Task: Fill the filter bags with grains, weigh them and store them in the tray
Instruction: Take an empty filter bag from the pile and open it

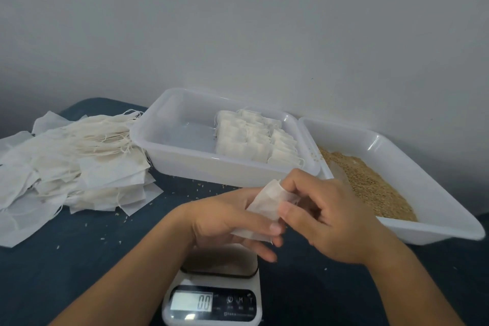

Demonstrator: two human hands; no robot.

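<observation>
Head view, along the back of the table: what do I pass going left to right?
Pile of empty filter bags → storage tray with filled bags in its right part → grain tray. I left out the hands, the held bag and the scale, which sit nearer and overlap the trays' span.

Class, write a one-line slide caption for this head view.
Both hands, left and right, hold an empty filter bag above the scale, between filled-bag tray and grain tray.
</observation>
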